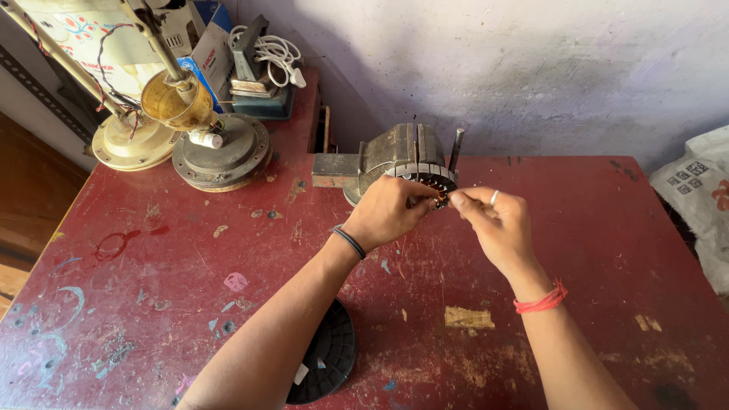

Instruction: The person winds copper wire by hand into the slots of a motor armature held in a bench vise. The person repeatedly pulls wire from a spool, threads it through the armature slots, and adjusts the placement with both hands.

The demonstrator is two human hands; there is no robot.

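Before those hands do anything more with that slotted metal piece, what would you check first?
1. Both hands on the work: ok; left hand and right hand meet at the stator core.
2. Core steady in the metal holder: cannot tell.
3. Copper wire pinched firmly: cannot tell, too small.
4. Black spool on the red table: not ok, overhangs the near edge.
5. Fan parts out of the way: ok.

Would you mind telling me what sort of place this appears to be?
Probably a small electrical repair workshop: both hands work at a wound motor stator on a worn red table, with dismantled fan parts nearby.
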